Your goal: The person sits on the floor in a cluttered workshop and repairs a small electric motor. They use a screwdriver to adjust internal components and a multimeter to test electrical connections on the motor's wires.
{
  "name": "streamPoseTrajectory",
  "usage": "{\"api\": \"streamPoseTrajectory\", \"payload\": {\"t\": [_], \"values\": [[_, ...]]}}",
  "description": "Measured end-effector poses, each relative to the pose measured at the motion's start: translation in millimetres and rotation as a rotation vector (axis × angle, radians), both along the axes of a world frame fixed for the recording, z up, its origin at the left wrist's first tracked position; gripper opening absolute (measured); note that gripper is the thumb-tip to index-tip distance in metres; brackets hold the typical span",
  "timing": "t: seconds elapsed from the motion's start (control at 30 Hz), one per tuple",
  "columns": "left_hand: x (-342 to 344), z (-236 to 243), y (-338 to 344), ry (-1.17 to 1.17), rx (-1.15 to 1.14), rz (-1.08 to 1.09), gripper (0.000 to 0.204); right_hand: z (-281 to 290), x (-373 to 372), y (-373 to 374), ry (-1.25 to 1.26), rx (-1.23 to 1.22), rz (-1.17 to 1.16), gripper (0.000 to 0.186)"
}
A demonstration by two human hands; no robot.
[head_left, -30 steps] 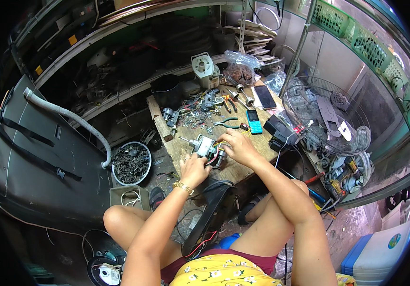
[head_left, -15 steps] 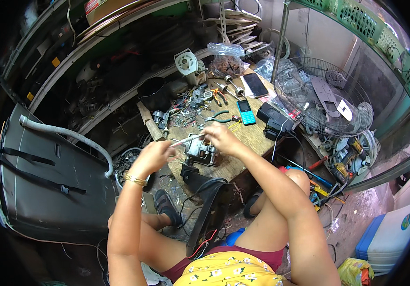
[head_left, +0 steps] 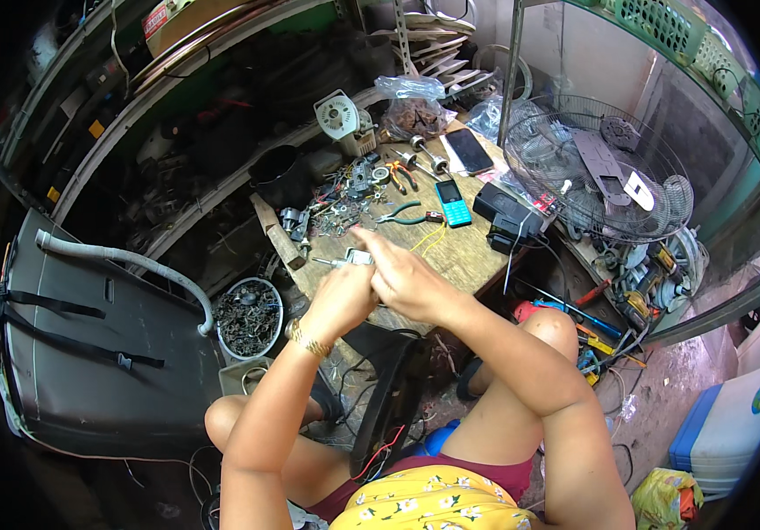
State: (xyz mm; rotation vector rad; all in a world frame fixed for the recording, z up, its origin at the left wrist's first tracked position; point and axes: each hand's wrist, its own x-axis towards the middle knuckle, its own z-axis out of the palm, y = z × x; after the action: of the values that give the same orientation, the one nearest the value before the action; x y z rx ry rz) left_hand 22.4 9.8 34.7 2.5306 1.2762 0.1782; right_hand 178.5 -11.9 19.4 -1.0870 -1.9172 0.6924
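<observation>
My left hand [head_left: 343,300] is closed in front of me and pressed up against my right hand [head_left: 404,279], over the near part of the workbench. My right hand is closed too, its forefinger pointing away from me across the top. Whatever they pinch is hidden behind the knuckles. Just beyond them a metal motor [head_left: 359,257] shows only in part, with a thin shaft [head_left: 329,262] sticking out to the left. Below my hands, a black fan stand [head_left: 389,382] slopes down between my legs, a red wire [head_left: 384,458] lying along its lower end.
On the wooden bench [head_left: 477,258] lie green-handled pliers [head_left: 403,215], orange-handled pliers [head_left: 404,177], a blue keypad phone [head_left: 453,205], a dark smartphone [head_left: 469,151] and a black adapter [head_left: 509,216]. Loose screws [head_left: 337,216] cover its far left. A bucket of small parts [head_left: 250,318] stands left; wire fan guards [head_left: 605,168] lie right.
My hands have come together and lower, covering most of the motor. Earlier they were apart, with a thin pale strand stretched between them; that strand no longer shows. The view has shifted slightly.
</observation>
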Motion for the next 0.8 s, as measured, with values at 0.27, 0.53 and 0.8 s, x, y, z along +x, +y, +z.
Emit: {"api": "streamPoseTrajectory", "payload": {"t": [0.27, 0.53, 0.8], "values": [[-15.4, -27.8, 19.5, -0.467, -0.416, 0.105, 0.026, -23.4, 19.4, 20.8, -0.149, -0.132, -0.148, 0.023], [-16.4, -47.4, 14.1, -0.314, -0.217, 0.153, 0.020, -50.9, 25.8, 31.7, -0.258, -0.079, -0.091, 0.017], [-45.2, -69.3, 11.3, -0.646, -0.541, 0.268, 0.019, -38.1, 38.8, 30.9, -0.208, -0.117, -0.139, 0.017]]}}
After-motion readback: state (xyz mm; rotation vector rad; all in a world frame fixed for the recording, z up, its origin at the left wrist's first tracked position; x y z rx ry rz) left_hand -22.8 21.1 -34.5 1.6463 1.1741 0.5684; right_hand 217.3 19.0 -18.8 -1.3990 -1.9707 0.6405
